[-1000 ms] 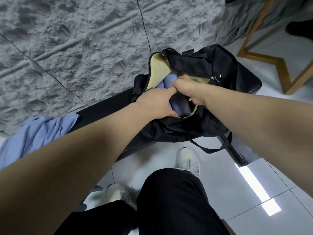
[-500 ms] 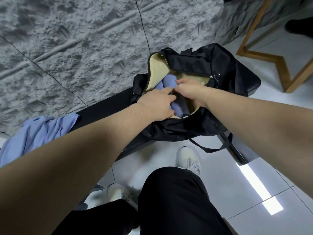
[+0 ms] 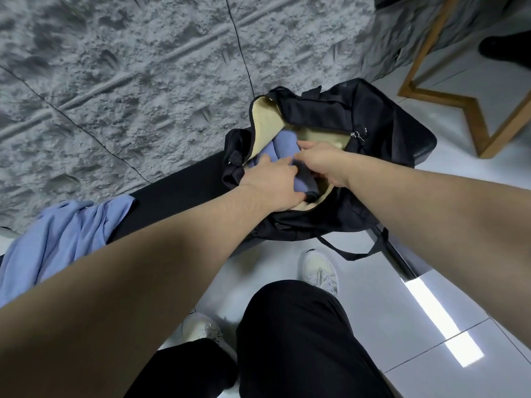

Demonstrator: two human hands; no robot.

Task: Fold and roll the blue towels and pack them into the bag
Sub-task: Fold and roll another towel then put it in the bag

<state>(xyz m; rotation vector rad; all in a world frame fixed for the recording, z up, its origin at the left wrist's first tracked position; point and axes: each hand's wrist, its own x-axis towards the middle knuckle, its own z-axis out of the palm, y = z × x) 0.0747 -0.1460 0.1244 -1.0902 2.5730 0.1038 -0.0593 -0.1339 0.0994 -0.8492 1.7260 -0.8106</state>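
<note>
Both hands are being held in the mouth of the bag, which is lying open on the black bench at the far centre of the scene. A rolled towel is being pressed down into the cream-lined opening. The left hand is being laid over the near part of the roll, fingers curved round it. The right hand is being curled over the roll from the right, and its fingertips are being hidden by the cloth, so the exact grip cannot be told.

The task is judged to be partly done. At least one roll is being packed; the folds seen inside may belong to two rolls, but the count cannot be fixed, since the hands are covering much of the opening. One loose towel is being left unfolded at the left end of the bench, well apart from the bag. It is yet to be folded, rolled and packed.

Counted: one bag, two hands, one loose towel, and one or perhaps two rolls inside. The zip is being left open.
</note>
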